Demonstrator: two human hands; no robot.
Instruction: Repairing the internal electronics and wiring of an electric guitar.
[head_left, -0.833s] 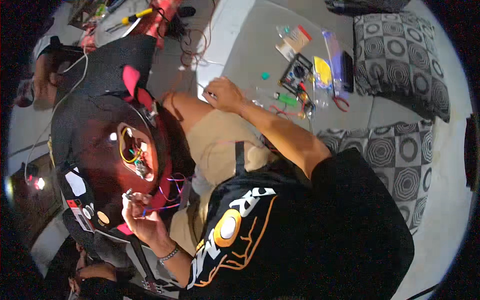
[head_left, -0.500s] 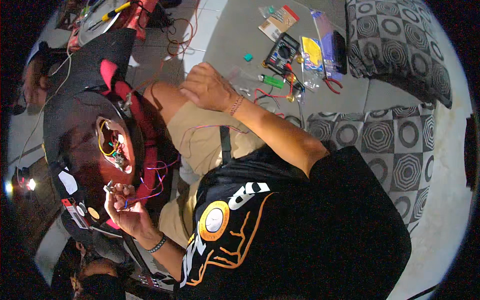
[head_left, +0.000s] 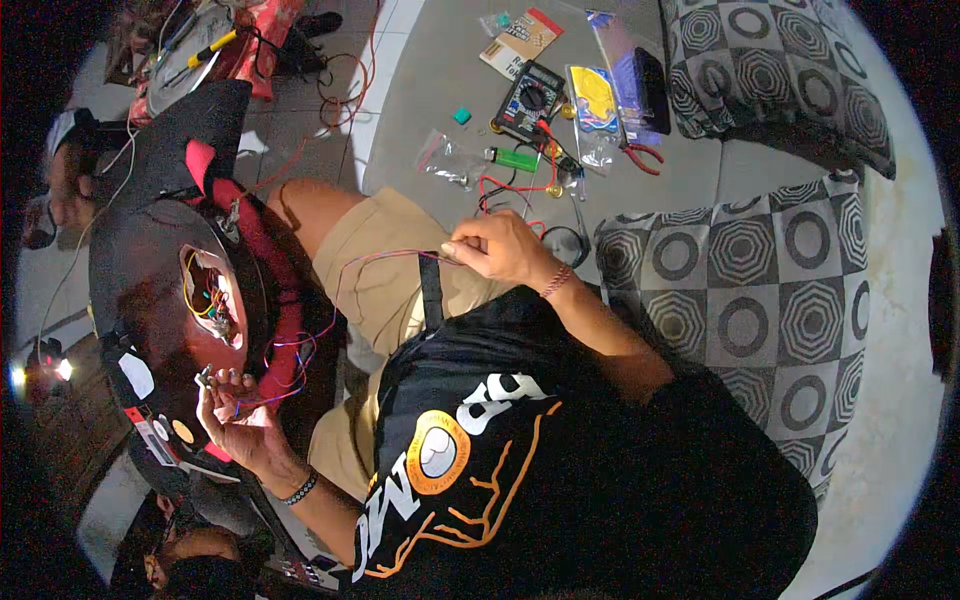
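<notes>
Grey cushioned seat (head_left: 425, 105) at 12 o'clock; glossy dark-red rounded body (head_left: 165, 310) with pale-rimmed oval cutout (head_left: 238, 325) at 9. Black boxy multimeter (head_left: 535, 98) toward 1. Right hand (head_left: 500, 247), near centre, pinches thin red-and-blue wires (head_left: 375, 255), looping down toward 8; there left hand (head_left: 245, 430) curls around small silvery metal piece (head_left: 204, 377). Best pull lightly, leave slack, avoid knots. Cutout rim could snag strands; roomiest stretch looks like seat toward 11.
</notes>
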